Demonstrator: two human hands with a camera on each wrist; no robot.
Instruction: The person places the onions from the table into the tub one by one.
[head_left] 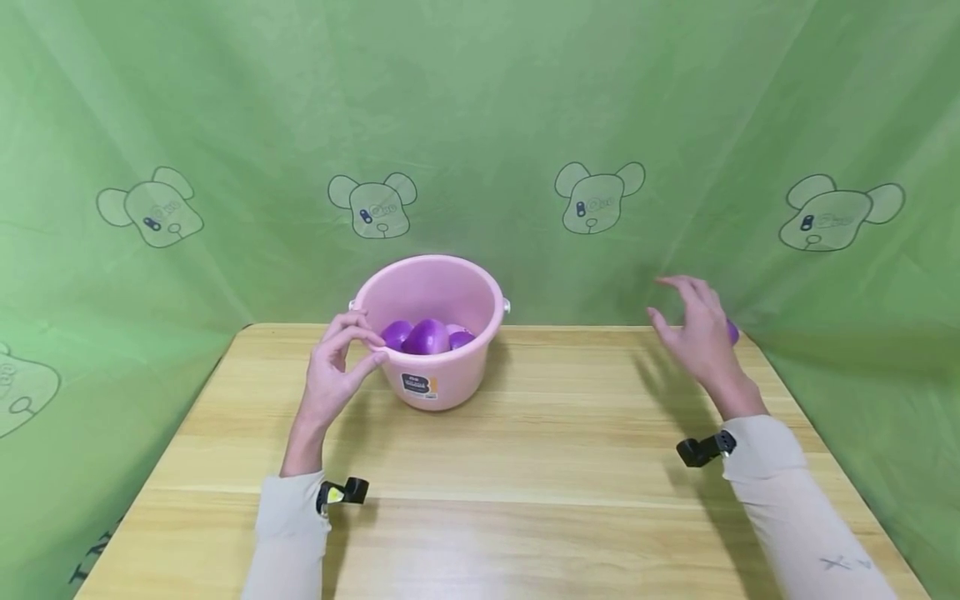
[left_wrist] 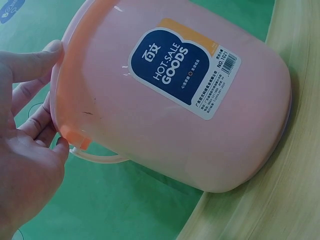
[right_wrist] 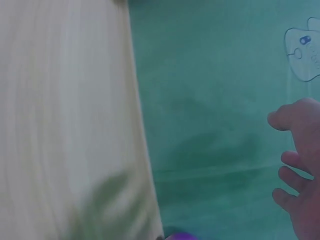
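A pink bucket [head_left: 450, 379] with a label on its side stands near the back of the table. My left hand [head_left: 330, 375] grips its rim on the left, thumb on the outer wall. The left wrist view shows fingers spread along the bucket's rim [left_wrist: 54, 95]. Inside lie several glossy, rounded purple things [head_left: 427, 337], partly hidden by the front wall. My right hand [head_left: 701, 337] is raised over the table's back right, fingers loosely bent and holding nothing. Another purple thing [head_left: 732, 332] peeks out beyond that hand, mostly hidden; only its top shows in the right wrist view.
The wooden table [head_left: 465, 533] ends just behind the bucket. A green curtain [head_left: 480, 108] with mouse-head drawings hangs behind it and along both sides. The bucket's pale handle [left_wrist: 102, 159] hangs down on its far side. Small black cameras sit on both wrists.
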